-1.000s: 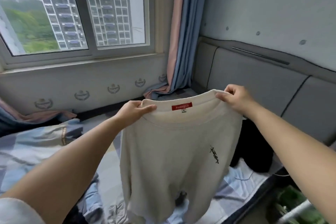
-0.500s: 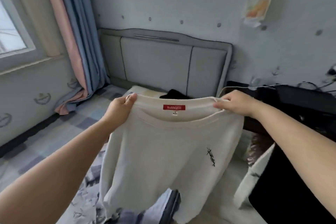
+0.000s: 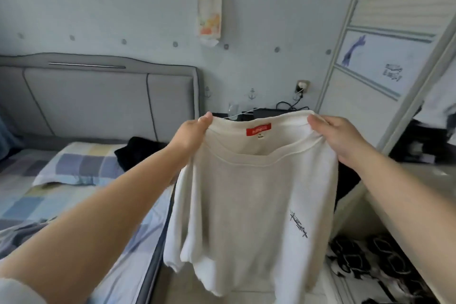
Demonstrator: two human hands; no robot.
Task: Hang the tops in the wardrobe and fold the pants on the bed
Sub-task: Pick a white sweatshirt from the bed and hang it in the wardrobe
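You hold a cream sweatshirt (image 3: 249,195) up in the air in front of you, its neck opening uppermost and its body and sleeves hanging freely above the gap between the bed (image 3: 37,195) and the furniture at your right. The red neck label (image 3: 258,129) faces you from the far side of the collar, and a small dark mark (image 3: 299,226) sits on the near panel, so the garment's front is probably toward you. Your left hand (image 3: 191,134) pinches the left end of the neckline, thumb on top and fingers curled under the fabric; your right hand (image 3: 341,137) grips the right end in the same manner, fingers closed round the rim. Holding the collar at both ends spreads the neck opening and keeps the shoulders level, which seems intended to present the top squarely for a hanger; no hanger is visible. A dark garment (image 3: 138,153) lies on the bed near the grey headboard (image 3: 98,96), beside a checked pillow (image 3: 81,163); whether it is a pair of pants cannot be told. The wardrobe (image 3: 385,61) stands at your right, one pale panelled door in view, and what is inside it cannot be made out. A patterned black and white fabric (image 3: 370,261) lies low at the right. By this reading the sweatshirt is not yet hung, and the folding on the bed remains to be done.
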